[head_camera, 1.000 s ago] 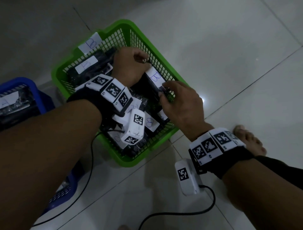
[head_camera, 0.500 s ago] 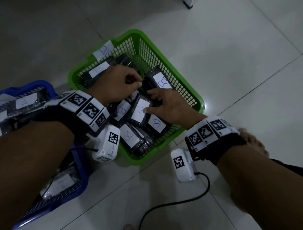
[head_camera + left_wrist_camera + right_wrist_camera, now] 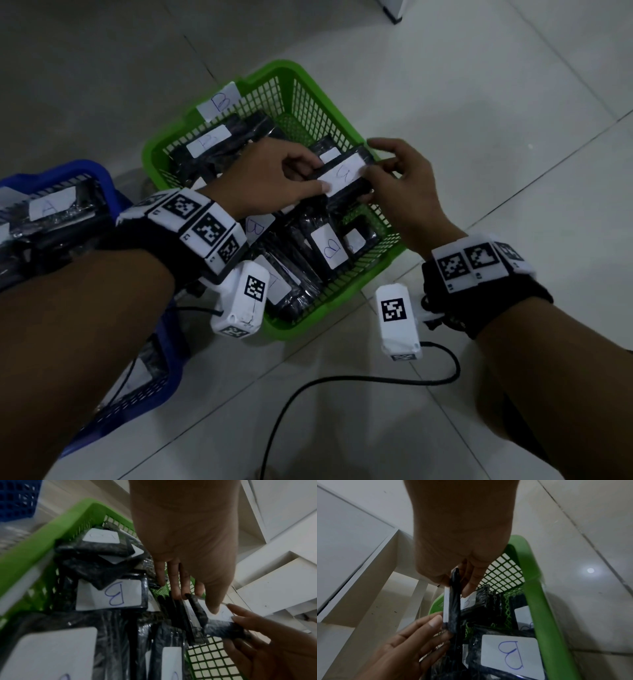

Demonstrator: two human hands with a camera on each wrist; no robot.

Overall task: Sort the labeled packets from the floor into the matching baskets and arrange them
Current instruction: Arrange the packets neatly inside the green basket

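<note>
Both hands are over the green basket [image 3: 346, 301], sharing one black packet [image 3: 346, 178] with a white label marked B. The left hand [image 3: 270, 178] pinches its near end, thumb on the label corner and fingers [image 3: 176, 580] curled beneath; the right hand [image 3: 400, 192] clamps the far end between thumb and fingers [image 3: 471, 580]. The packet sits lifted above the others, near the basket's right rim, tilted on edge in the right wrist view. Beneath it more B packets [image 3: 329, 246] lie packed side by side, filling most of the basket; bare mesh shows only at the far corner and along the right wall. A blue basket [image 3: 102, 178] holding a packet labelled A [image 3: 51, 209] stands just left of the green one. Open tiled floor [image 3: 513, 120] stretches to the right, and a black cable [image 3: 342, 380] trails across the near tiles.
</note>
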